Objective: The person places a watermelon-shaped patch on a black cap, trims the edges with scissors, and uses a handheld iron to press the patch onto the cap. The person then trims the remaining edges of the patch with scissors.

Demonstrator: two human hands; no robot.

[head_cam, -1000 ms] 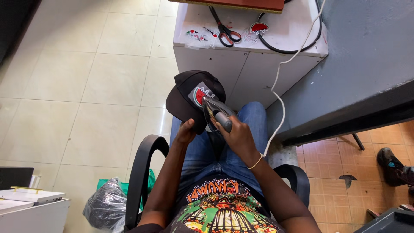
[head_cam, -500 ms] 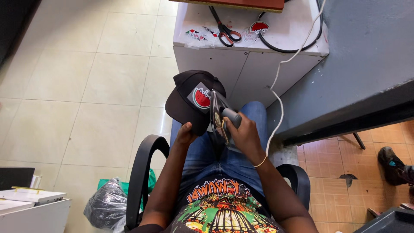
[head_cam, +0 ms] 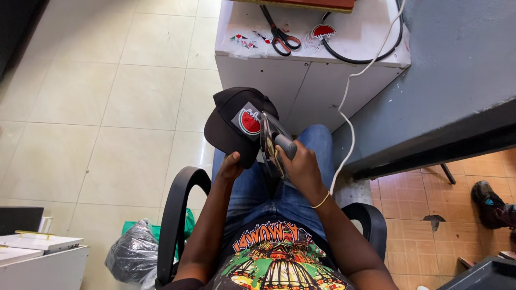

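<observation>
Pressing is under way: a black cap (head_cam: pixel 234 126) is gripped at its near edge by the left hand (head_cam: pixel 230 167), above the lap. A watermelon patch (head_cam: pixel 248 121) is laid on its front; whether it is bonded cannot be told. An iron (head_cam: pixel 271 142) is clasped by the closed right hand (head_cam: pixel 301 166), its plate turned leftward beside the patch. Compared with a second earlier, iron and cap are barely shifted.

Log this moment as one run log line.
left hand: holds black cap | right hand: grips clothes iron beside watermelon patch | seated in chair
</observation>
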